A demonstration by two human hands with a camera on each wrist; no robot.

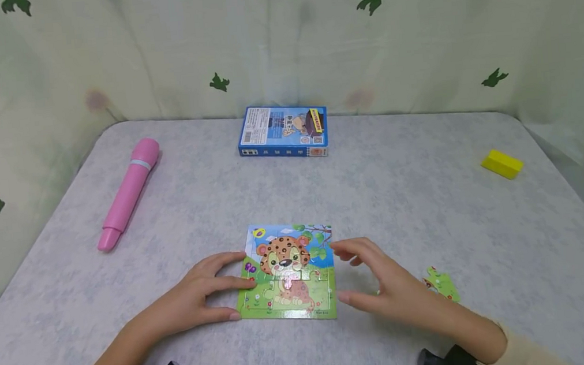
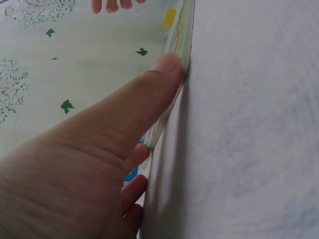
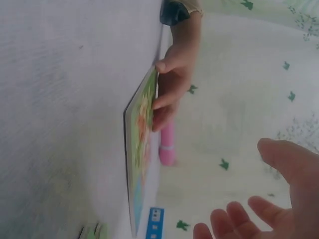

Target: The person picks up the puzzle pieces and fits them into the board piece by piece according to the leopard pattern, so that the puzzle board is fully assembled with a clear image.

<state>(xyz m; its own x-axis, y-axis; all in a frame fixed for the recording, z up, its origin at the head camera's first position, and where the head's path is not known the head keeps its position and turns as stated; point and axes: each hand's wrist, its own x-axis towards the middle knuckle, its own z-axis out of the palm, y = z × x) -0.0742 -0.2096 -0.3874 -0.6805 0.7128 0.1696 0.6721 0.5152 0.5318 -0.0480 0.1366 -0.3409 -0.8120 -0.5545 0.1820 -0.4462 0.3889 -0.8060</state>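
A square leopard jigsaw puzzle (image 1: pixel 289 272) lies flat on the grey table, its picture showing a spotted cub on grass under blue sky. My left hand (image 1: pixel 197 295) rests at its left side, thumb tip against the board's edge and two straight fingertips on the border. In the left wrist view the thumb (image 2: pixel 167 67) presses at the puzzle's rim. Beside the right edge hovers my right hand (image 1: pixel 379 282), thumb and fingers spread apart and holding nothing. Green puzzle pieces (image 1: pixel 443 284) lie on the table beyond the right forearm, partly hidden by it.
At the back of the table (image 1: pixel 194 191) lies a blue printed box (image 1: pixel 283 131). A pink microphone-shaped object (image 1: pixel 128 194) lies at the left, and a yellow block (image 1: pixel 502 164) toward the right edge. A curtain with green leaf shapes hangs behind.
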